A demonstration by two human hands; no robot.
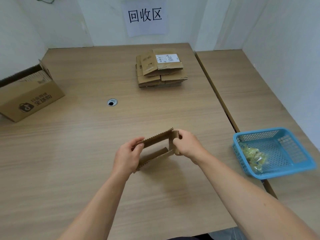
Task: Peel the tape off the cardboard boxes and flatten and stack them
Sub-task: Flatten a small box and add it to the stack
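1. Two hands are holding a small box (155, 140) just above the table (78, 153), near its front middle. The left hand (127, 155) is gripping the left end, and the right hand (187, 144) is pinching the right end flap.
2. Well beyond them, a stack of flattened boxes (161, 70) is lying under a paper sign (144, 16).
3. At the far left, a big open box (29, 94) is sitting, with a cable hole (112, 102) between it and the stack.
4. To the right, a blue basket (280, 149) is holding a wad of tape (254, 156).
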